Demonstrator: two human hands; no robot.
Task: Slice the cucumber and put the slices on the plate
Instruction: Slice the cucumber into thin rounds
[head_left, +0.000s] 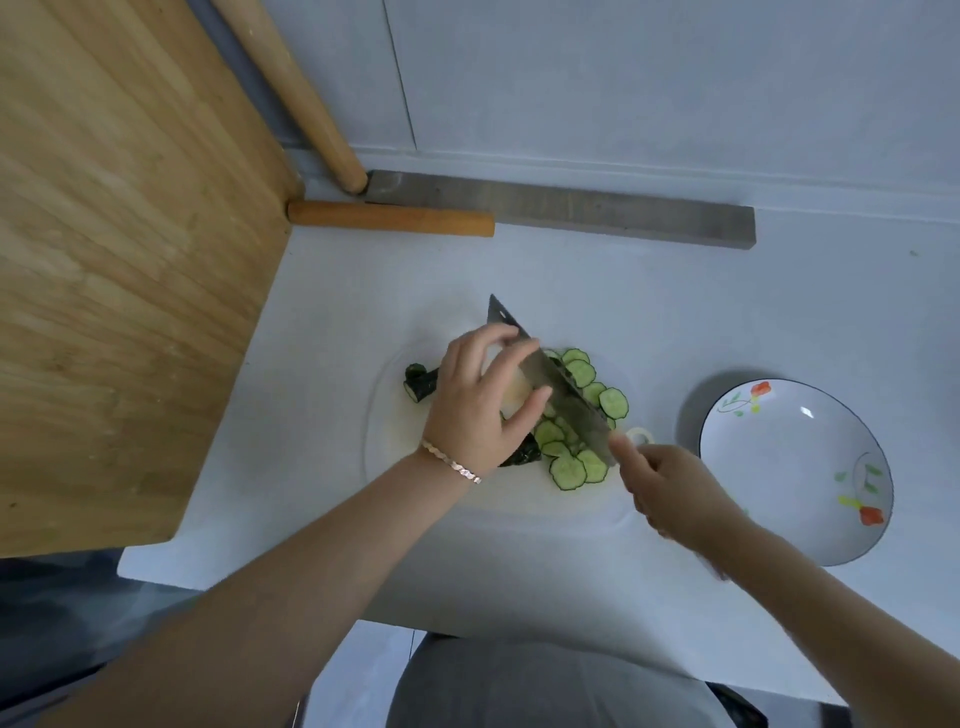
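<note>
Knife stands tilted on the mat, blade running from far-left to near-right, with a small hole in its far corner. Left hand is spread against the blade's flat: fingers over the spine, thumb on the side; a metal bracelet sits on the wrist. Right hand is wrapped round the knife's handle, which it hides, forefinger laid toward the blade. Cucumber slices lie overlapped on the mat, along the blade's right side and at its near end. Uncut cucumber shows dark under the left palm; an end stub lies at the mat's far-left. Plate, right of the mat on the table, holds no slices; its only markings are painted red flowers and green leaves.
</note>
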